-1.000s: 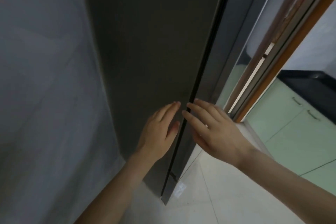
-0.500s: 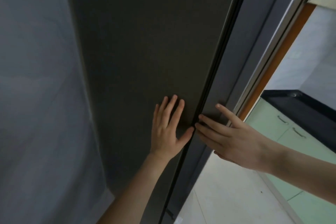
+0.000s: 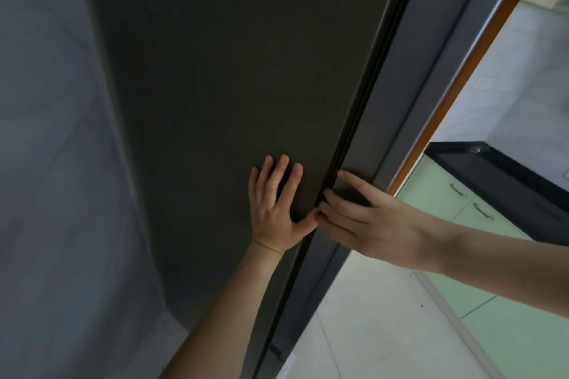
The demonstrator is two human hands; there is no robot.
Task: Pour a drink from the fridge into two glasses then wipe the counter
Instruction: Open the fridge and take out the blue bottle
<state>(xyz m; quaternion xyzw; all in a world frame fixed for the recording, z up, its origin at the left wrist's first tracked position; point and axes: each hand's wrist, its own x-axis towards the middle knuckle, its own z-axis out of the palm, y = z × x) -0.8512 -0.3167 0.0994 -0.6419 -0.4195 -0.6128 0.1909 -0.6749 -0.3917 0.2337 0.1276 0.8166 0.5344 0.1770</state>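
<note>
A tall dark fridge fills the view, with a left door and a right door that meet at a black seam. My left hand lies flat on the left door, fingers spread, thumb at the seam. My right hand rests on the right door, fingertips at the seam beside my left thumb. Both doors look closed. No drink or glass is in view.
A grey wall stands at the left. To the right an orange-brown door frame opens onto a black counter over pale green cabinets. Light floor tiles run below.
Both hands have moved up along the seam and settled on the doors; my left palm now lies flat. The view has tilted upward and toward the fridge.
</note>
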